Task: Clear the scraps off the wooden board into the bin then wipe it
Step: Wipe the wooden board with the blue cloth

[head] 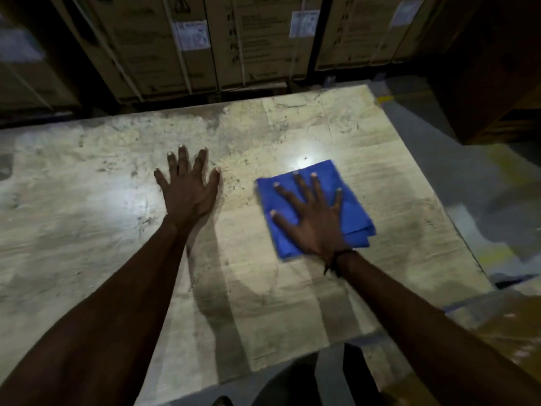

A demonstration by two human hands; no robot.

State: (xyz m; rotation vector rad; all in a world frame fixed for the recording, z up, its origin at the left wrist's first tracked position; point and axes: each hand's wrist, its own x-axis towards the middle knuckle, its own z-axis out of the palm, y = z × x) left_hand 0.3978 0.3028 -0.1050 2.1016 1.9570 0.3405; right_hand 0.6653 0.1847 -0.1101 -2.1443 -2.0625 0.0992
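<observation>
I see my right hand lying flat on a folded blue cloth. Its fingers are straight and spread wide, and they press the cloth down onto the wooden board. They do not curl round the cloth. The cloth sits on the right part of the board, near the far right side. A dark band goes round my right wrist.

My left hand lies flat on the bare board, to the left of the cloth and apart from it. Its fingers are straight and spread wide too, and they hold nothing.

The board is pale and big, with gray marks and scratches on it, mostly along the far edge. Two bright spots of light shine on it, one near my left hand and one just past the cloth. I cannot see any big scraps on it; small dark specks lie between my two hands. I cannot see the bin.

Behind the board stand tall cardboard boxes with white labels. The floor on the right is gray.
</observation>
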